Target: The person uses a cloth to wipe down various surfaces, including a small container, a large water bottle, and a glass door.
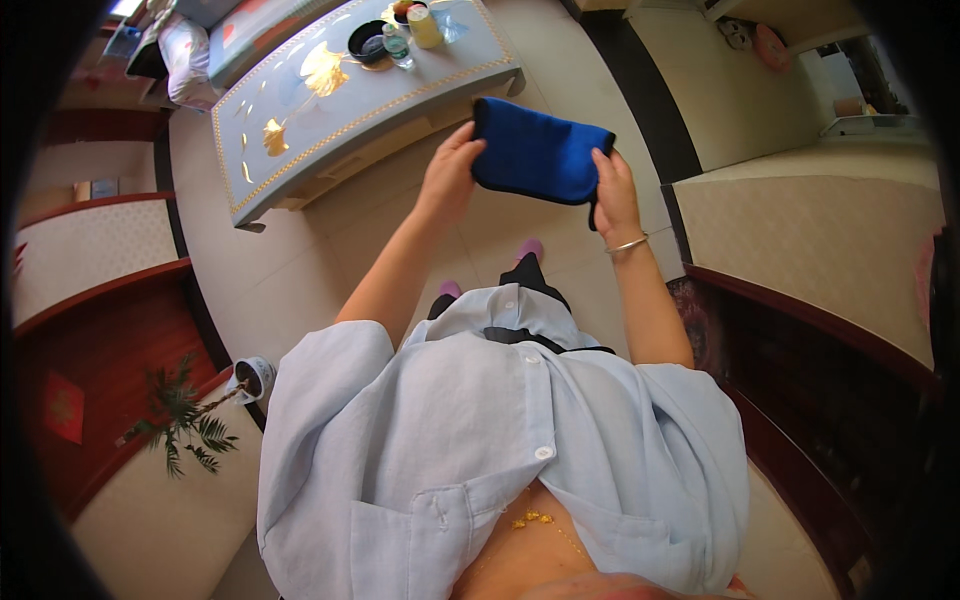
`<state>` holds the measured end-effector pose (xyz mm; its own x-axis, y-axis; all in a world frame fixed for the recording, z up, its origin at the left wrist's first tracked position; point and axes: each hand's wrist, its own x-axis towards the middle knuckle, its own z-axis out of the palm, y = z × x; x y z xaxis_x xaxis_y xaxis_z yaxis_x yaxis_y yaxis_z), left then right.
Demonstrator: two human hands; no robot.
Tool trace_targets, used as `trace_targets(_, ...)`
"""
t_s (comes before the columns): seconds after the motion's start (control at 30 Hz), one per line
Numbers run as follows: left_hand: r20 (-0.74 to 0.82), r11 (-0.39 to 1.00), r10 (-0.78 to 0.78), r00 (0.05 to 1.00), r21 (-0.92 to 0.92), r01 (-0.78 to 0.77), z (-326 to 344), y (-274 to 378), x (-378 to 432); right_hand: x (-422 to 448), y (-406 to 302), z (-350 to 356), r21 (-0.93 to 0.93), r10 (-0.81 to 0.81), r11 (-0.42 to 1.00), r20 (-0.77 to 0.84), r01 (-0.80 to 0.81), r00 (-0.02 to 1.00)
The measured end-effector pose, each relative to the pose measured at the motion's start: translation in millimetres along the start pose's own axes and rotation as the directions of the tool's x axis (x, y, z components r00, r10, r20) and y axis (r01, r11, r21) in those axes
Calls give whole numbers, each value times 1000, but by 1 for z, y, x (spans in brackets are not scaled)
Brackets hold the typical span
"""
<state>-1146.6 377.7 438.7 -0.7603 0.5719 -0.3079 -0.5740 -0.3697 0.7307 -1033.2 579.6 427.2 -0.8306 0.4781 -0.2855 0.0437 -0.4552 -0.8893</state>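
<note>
A blue cloth (541, 152) with dark edging, folded into a rough rectangle, is stretched between my hands in front of me. My left hand (452, 166) pinches its left end, thumb on the near face. At the other end, my right hand (616, 187) grips the right edge, and a short dark strip hangs down beside the fingers. A bracelet circles the right wrist. The cloth is held up in the air above the tiled floor (390, 240), near a low table. The fingers behind the cloth are partly hidden.
The low table (247, 112) wears a grey-blue cover with gold leaf patterns. On it stand a black bowl (366, 39), a plastic bottle (398, 49) and a yellow container (425, 28). A potted plant (255, 377) is at the left. A sofa (255, 37) lies beyond the table.
</note>
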Motion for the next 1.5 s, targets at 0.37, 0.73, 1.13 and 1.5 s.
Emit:
trace_targets(0.37, -27, 908, -324, 946, -288, 303, 97, -40, 62, 21, -79, -41, -210, -227, 952, -2, 222, 974)
trace_targets(0.73, 74, 970, -221, 972, -90, 227, 110, -42, 132, 93, -76, -31, -203, -210, 959, -36, 198, 977)
trace_targets(1.13, -67, 927, 286, 956, 273, -258, 104, 31, 275, 240, -94, 19, -229, -199, 958, -89, 174, 976)
trace_targets(1.5, -25, 899, 365, 931, 269, -345, 103, 68, 378, 350, -138, 56, -338, -354, 885, -44, 319, 934)
